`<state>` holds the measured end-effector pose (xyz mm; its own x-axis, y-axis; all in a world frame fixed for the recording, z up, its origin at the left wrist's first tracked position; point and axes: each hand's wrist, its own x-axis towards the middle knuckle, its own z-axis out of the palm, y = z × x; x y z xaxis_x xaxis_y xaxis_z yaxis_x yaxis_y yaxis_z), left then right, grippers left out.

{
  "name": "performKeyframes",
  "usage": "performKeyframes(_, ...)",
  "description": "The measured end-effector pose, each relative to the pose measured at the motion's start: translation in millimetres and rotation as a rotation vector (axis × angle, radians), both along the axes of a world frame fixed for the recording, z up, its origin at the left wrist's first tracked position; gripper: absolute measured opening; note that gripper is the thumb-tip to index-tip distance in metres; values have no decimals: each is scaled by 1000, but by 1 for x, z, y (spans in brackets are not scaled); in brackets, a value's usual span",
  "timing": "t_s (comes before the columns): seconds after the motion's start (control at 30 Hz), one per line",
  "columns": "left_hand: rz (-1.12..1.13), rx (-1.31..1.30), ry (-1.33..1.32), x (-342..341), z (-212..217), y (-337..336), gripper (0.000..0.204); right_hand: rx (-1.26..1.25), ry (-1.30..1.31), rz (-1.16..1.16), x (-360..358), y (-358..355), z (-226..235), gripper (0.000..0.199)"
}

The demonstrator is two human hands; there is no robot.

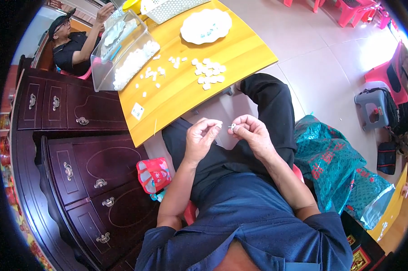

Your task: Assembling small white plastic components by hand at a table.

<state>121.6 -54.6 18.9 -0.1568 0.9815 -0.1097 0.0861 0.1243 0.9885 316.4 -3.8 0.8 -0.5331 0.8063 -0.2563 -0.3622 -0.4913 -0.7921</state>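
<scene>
Above my lap, just off the near edge of the table, both hands are raised close together. My right hand pinches a small white piece with a loop-like outline between thumb and fingers. Thumb and forefinger of my left hand are pressed together a short gap away; a tiny pale bit may be at their tips, too small to name. On the yellow table, a cluster of white pieces lies nearest to the hands, with several smaller white bits scattered to its left.
A clear plastic bin holding white pieces stands at the table's left, near a scalloped white plate and a white perforated basket. Another person sits far left. Dark drawers flank my left; a green bag lies right.
</scene>
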Motion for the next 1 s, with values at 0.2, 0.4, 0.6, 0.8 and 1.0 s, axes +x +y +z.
performKeyframes(0.2,-19,-35,-128,7,-1,-2,11,10,-4,-1,-1,-1,0,10)
performKeyframes(0.4,-25,-12,-173,12,6,-2,15,9,-9,-2,-1,-1,0,10)
performKeyframes(0.6,-16,3,-155,16,7,-3,16,37,-22,-3,-2,-1,-1,10)
performKeyframes(0.8,-20,32,-159,20,9,-2,17,67,-29,-7,-3,-2,0,10)
performKeyframes(1.0,-43,54,-188,19,4,-2,17,81,-33,-4,-3,-2,0,11)
